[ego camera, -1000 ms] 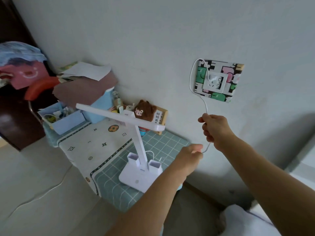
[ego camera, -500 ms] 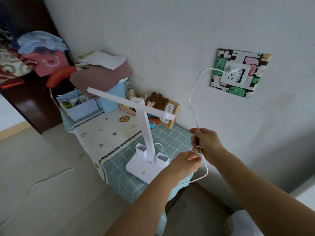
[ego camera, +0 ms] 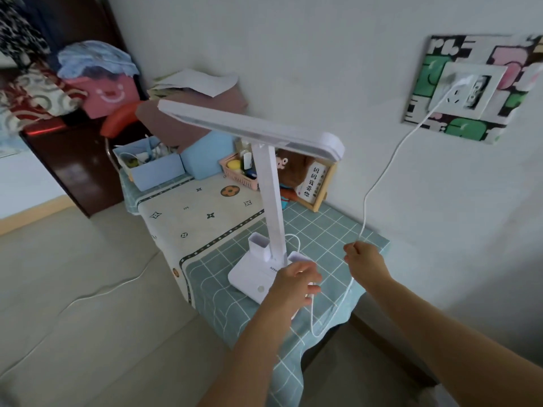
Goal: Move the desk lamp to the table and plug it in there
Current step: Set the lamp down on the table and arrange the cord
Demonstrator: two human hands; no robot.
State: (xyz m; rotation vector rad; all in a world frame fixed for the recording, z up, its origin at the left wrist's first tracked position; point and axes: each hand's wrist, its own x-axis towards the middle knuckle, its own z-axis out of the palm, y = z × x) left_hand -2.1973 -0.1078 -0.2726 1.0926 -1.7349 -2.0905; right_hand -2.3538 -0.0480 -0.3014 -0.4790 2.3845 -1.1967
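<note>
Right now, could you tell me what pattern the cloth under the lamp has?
A teal tablecloth with a white grid, clearest in the head view.

- Left hand (ego camera: pixel 295 284): bare forearm extended forward from the lower edge of the view, palm turned down, fingers (ego camera: pixel 313 287) loosely curled and partly spread.
- Right hand (ego camera: pixel 363 261): bare forearm reaching forward from the lower right, higher and farther out than the left, fingers closed in a fist-like pinch.
- The two hands are near each other but apart.
</note>
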